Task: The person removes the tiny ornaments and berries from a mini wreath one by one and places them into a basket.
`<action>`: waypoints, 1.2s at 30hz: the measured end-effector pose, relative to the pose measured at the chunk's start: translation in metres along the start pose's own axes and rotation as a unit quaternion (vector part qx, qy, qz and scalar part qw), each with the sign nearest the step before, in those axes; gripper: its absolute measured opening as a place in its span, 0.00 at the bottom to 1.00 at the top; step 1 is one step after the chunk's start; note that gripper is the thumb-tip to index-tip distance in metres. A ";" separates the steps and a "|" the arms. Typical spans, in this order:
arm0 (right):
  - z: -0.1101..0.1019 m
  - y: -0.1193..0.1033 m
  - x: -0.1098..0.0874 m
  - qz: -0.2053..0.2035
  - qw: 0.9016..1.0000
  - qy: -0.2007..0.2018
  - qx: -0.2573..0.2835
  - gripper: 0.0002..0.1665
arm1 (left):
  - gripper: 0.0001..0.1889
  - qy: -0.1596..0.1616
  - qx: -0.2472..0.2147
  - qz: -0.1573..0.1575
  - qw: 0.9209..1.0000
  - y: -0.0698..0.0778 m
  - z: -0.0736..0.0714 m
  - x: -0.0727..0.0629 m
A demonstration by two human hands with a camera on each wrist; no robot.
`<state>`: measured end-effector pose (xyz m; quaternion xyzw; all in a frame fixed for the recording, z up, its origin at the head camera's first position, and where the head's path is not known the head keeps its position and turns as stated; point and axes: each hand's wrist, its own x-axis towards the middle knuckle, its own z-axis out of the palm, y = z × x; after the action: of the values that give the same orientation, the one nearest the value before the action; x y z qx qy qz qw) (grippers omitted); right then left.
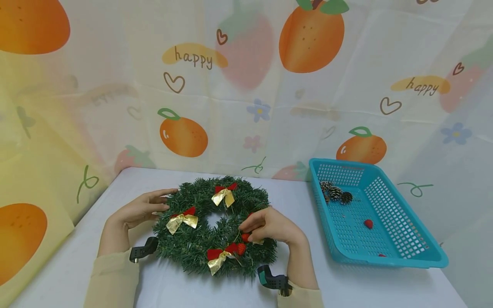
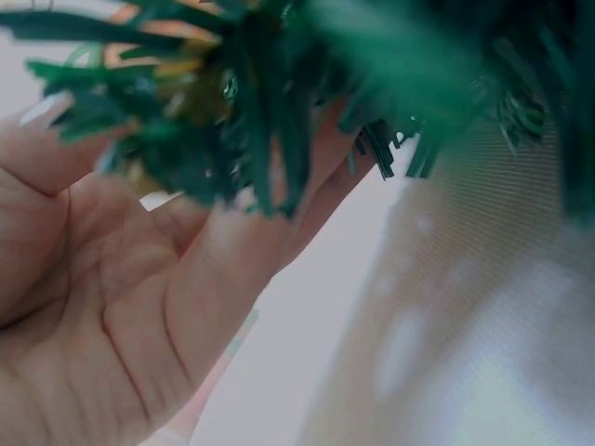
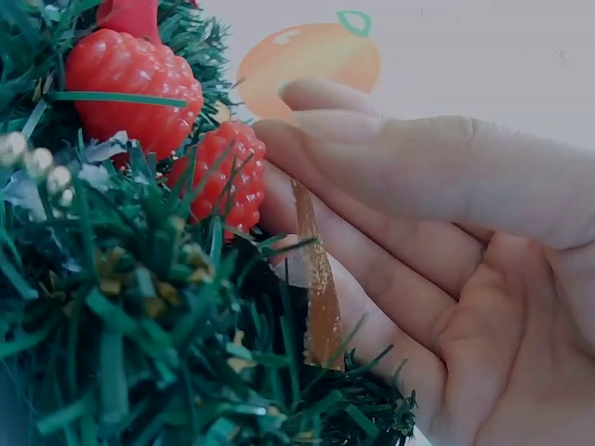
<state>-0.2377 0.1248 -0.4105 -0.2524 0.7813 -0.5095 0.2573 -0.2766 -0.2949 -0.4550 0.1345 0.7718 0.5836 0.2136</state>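
Note:
A green wreath (image 1: 181,248) lies on the white table, with red-and-gold bows (image 1: 223,196) around its ring. My left hand (image 1: 140,209) holds the wreath's left edge; in the left wrist view its fingers pass behind the green needles (image 2: 260,111). On the wreath's right side, my right hand (image 1: 275,224) pinches a red artificial berry (image 3: 231,177) between thumb and fingers. Close beside it sits a second red berry (image 3: 135,93), next to the lower bow (image 1: 219,259). A gold ribbon end (image 3: 321,297) of another bow shows under the right hand, which hides most of that bow.
To the right stands a blue plastic basket (image 1: 414,261). Several pine cones (image 1: 335,193) lie at its far left, and a red berry (image 1: 368,224) lies on its floor. A fruit-printed curtain (image 1: 231,128) hangs behind the table (image 1: 296,201).

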 end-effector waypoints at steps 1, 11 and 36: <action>0.001 0.000 0.000 0.001 1.000 0.001 -0.006 0.20 | 0.35 0.000 0.000 0.000 1.000 0.000 0.000 0.000; 0.005 -0.007 -0.001 0.018 0.998 0.013 -0.061 0.19 | 0.35 0.000 0.001 -0.003 1.000 0.003 0.002 -0.001; 0.004 -0.009 -0.003 -0.009 0.996 0.023 -0.086 0.11 | 0.36 -0.002 -0.009 0.000 1.000 0.003 0.003 -0.001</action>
<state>-0.2322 0.1209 -0.4035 -0.2689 0.8258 -0.4484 0.2115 -0.2745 -0.2923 -0.4526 0.1339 0.7661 0.5903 0.2162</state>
